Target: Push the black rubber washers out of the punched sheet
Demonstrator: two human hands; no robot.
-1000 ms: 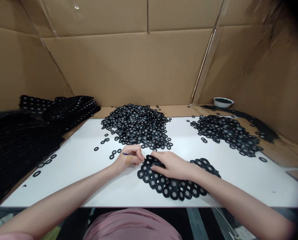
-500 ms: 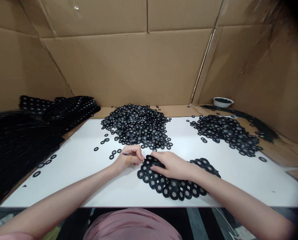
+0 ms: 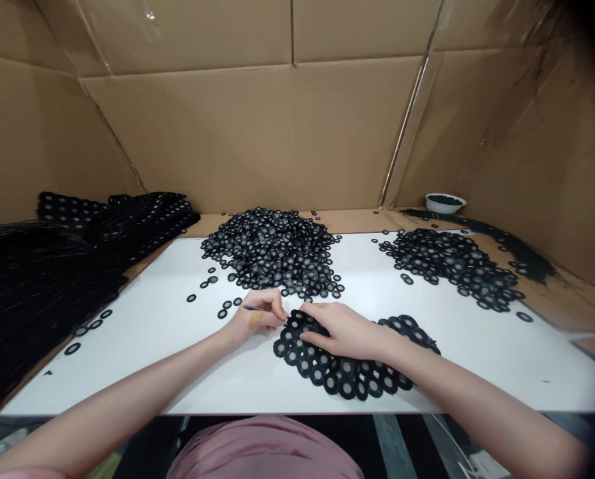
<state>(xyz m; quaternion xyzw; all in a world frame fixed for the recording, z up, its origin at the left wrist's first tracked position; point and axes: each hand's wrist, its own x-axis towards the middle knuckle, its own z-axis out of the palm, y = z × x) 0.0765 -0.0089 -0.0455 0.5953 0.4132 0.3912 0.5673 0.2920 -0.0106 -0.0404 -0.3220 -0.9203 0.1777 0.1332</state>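
Note:
Pinched in my left hand (image 3: 261, 314) is a slim dark purple tool (image 3: 253, 308), its tip hidden by the fingers. These fingertips are at the upper left corner of a panel of joined black rings (image 3: 322, 374) lying on the white table. My right hand (image 3: 340, 329) rests across the panel, fingers gripping its upper edge and thumb laid on the rings. Part of the panel is hidden under that hand and forearm. Whether a thread runs between the hands is too fine to tell.
A large heap of loose black rings (image 3: 272, 249) stands behind my hands, with a smaller heap (image 3: 450, 263) to the right. Dark strands and ring-patterned fabric (image 3: 142, 216) lie at left. A white bowl (image 3: 444, 203) sits back right, near cardboard walls (image 3: 227, 133).

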